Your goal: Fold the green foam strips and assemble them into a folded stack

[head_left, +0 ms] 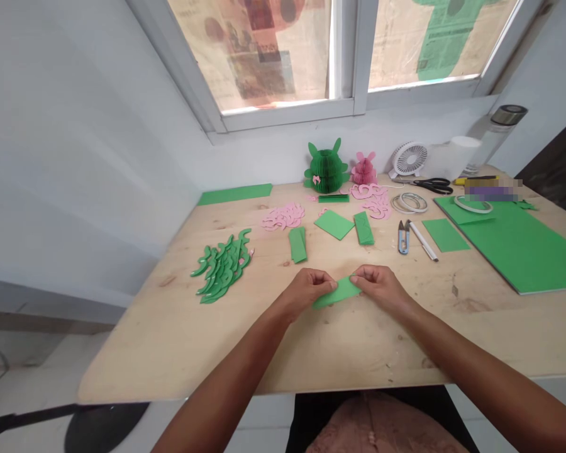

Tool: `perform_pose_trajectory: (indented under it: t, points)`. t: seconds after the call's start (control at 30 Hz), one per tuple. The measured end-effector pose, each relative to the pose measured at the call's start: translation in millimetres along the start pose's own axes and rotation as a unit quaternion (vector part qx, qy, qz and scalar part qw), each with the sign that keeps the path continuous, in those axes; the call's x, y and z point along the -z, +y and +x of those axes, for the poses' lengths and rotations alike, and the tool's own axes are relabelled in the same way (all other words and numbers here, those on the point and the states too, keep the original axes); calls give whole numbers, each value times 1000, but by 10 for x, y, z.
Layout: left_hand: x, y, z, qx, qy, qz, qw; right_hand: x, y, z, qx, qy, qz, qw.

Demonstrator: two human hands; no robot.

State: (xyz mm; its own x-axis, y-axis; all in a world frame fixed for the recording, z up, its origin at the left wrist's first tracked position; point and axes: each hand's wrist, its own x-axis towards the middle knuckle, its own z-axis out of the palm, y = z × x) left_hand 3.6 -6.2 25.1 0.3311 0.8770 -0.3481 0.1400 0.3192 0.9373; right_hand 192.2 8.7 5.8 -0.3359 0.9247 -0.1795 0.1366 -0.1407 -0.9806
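Note:
A small green paper strip (pixel 339 292) is held low over the wooden table (pixel 245 352), near its front middle. My left hand (pixel 311 289) pinches the strip's upper left part between thumb and fingers. At the upper right corner, my right hand (pixel 376 283) grips it the same way. Just beyond lie a green rectangle (pixel 334 224), a folded green piece with drawn lines (pixel 363 228) and a few narrow green pieces (pixel 297 245). Curved green cutouts (pixel 224 267) are piled to the left, and pink cutouts (pixel 283 216) lie farther back.
Snips (pixel 403 238) and a white pen (pixel 423 241) lie right of my hands. Large green sheets (pixel 523 245) cover the right side. Along the wall stand a green paper figure (pixel 326 170), a pink one (pixel 363 170), a fan (pixel 409 158) and a bottle (pixel 493 141). Black scissors (pixel 432 185) lie nearby.

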Motion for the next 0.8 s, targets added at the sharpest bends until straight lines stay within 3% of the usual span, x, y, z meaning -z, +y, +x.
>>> perform_pose_trajectory:
  t: [0.1,0.17,0.23,0.27,0.33,0.4,0.53,0.8]
  points:
    - [25,-23,41,-14,11,70,997,2,94,25,2,14,-10,1000]
    - [10,-47,29,-51,77,166,982,8,160,38,5,34,-23,999]
    - [-64,-97,-39,-122,195,278,933,15,217,50,12,62,-48,997]
    - [-127,-136,-92,-166,263,327,892,17,240,55,18,75,-63,995]
    - [-297,-239,-215,-251,327,412,813,17,267,60,33,94,-94,991]
    - [-488,-357,-322,-292,291,486,771,11,266,53,51,104,-127,985]
    - [-738,-553,-384,-270,220,580,736,-10,207,1,75,113,-210,968]
    - [-717,-672,-302,-259,168,639,704,4,143,-70,87,141,-340,926]
